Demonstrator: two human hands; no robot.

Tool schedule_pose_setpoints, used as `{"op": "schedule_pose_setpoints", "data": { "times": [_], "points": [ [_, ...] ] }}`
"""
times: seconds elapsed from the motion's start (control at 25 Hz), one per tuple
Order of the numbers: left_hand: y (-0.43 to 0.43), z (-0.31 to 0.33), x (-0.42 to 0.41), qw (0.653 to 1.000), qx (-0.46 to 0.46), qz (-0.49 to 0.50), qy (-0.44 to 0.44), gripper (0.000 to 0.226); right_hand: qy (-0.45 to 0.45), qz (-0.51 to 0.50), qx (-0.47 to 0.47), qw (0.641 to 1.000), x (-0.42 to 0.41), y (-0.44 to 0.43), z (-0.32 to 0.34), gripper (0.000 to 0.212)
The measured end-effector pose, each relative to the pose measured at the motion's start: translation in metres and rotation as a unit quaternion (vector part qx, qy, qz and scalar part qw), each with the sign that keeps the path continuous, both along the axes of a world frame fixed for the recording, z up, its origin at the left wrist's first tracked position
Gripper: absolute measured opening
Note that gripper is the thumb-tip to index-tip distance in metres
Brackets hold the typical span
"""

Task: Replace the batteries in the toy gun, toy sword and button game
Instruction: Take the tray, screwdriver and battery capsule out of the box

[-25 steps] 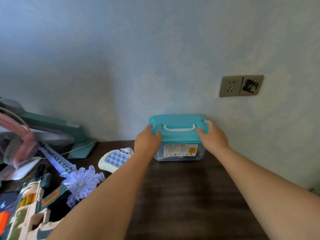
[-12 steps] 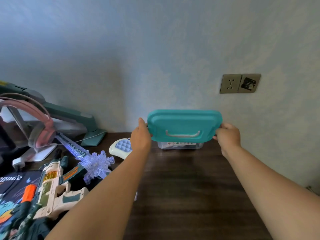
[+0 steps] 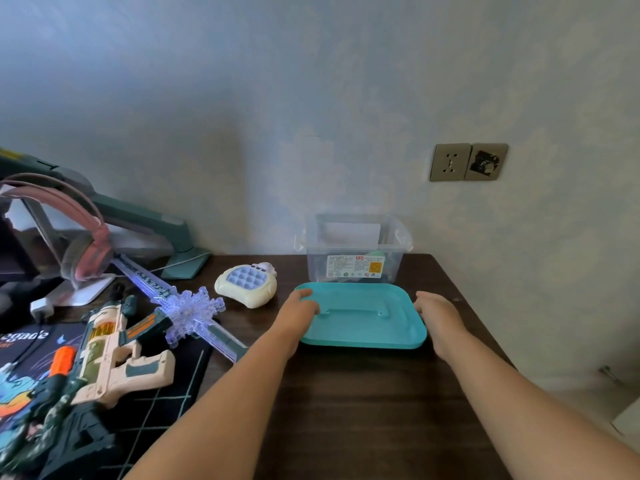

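Note:
A teal lid [image 3: 363, 315] lies flat on the dark wooden table, in front of the clear plastic box [image 3: 355, 251] it came from. My left hand [image 3: 298, 311] grips the lid's left edge and my right hand [image 3: 438, 317] grips its right edge. The cream button game [image 3: 246, 284] with blue buttons sits just left of the lid. A lit translucent toy sword [image 3: 180, 303] lies diagonally further left. The cream and green toy gun [image 3: 114, 355] rests on a dark mat at the left.
Pink headphones [image 3: 86, 244] hang on a white stand at the far left beside a green monitor arm [image 3: 138, 220]. A wall socket [image 3: 467, 162] sits above the table's right end. The table edge [image 3: 485, 327] drops off at the right.
The lid came off the clear box, was lifted toward me and now lies flat on the table in front of the box. Both hands stayed on its edges.

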State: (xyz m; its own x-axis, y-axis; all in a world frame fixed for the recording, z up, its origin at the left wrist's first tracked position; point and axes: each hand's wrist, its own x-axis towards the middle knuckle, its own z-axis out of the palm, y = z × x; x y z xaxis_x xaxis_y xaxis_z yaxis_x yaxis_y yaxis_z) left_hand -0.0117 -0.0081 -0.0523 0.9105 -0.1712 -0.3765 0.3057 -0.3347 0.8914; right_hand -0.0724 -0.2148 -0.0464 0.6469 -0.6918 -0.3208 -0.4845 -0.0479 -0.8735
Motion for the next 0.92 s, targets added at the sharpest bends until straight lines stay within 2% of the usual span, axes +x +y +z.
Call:
{"op": "schedule_pose_setpoints", "data": {
  "times": [0.08, 0.16, 0.24, 0.32, 0.4, 0.52, 0.6, 0.68, 0.8, 0.88, 0.92],
  "points": [
    [-0.002, -0.008, 0.006, 0.999, 0.019, -0.028, -0.005, 0.058, 0.013, 0.011, -0.022, 1.0, 0.002, -0.001, -0.004, 0.046],
    [-0.005, -0.015, 0.013, 0.995, 0.079, -0.055, -0.034, 0.061, 0.001, 0.007, -0.019, 1.0, 0.004, -0.004, -0.007, 0.047],
    [-0.005, -0.015, 0.022, 0.984, 0.142, -0.01, -0.111, 0.052, -0.039, -0.019, -0.085, 0.995, 0.008, -0.007, -0.005, 0.043],
    [-0.006, -0.003, 0.034, 0.976, 0.111, 0.073, -0.174, 0.039, -0.121, -0.053, -0.204, 0.97, 0.019, -0.01, 0.005, 0.033],
    [-0.009, 0.015, 0.055, 0.973, 0.068, 0.124, -0.183, 0.04, -0.195, -0.032, -0.278, 0.94, 0.039, -0.009, 0.022, 0.027],
    [-0.022, 0.037, 0.089, 0.976, 0.058, 0.114, -0.177, 0.056, -0.201, 0.064, -0.349, 0.913, 0.081, -0.003, 0.045, 0.03],
    [-0.03, 0.045, 0.109, 0.983, 0.077, 0.068, -0.149, 0.066, -0.141, 0.146, -0.352, 0.914, 0.112, -0.001, 0.055, 0.034],
    [-0.036, 0.046, 0.118, 0.992, 0.063, 0.031, -0.102, 0.064, -0.042, 0.236, -0.344, 0.908, 0.139, -0.003, 0.063, 0.037],
    [-0.043, 0.039, 0.115, 0.999, -0.047, 0.013, -0.019, 0.057, 0.13, 0.373, -0.38, 0.836, 0.168, -0.006, 0.071, 0.036],
    [-0.045, 0.03, 0.108, 0.992, -0.124, 0.024, -0.01, 0.055, 0.203, 0.409, -0.37, 0.809, 0.181, -0.005, 0.07, 0.041],
    [-0.046, 0.026, 0.102, 0.988, -0.149, 0.03, -0.015, 0.053, 0.242, 0.43, -0.385, 0.78, 0.186, -0.005, 0.067, 0.043]
  ]
}}
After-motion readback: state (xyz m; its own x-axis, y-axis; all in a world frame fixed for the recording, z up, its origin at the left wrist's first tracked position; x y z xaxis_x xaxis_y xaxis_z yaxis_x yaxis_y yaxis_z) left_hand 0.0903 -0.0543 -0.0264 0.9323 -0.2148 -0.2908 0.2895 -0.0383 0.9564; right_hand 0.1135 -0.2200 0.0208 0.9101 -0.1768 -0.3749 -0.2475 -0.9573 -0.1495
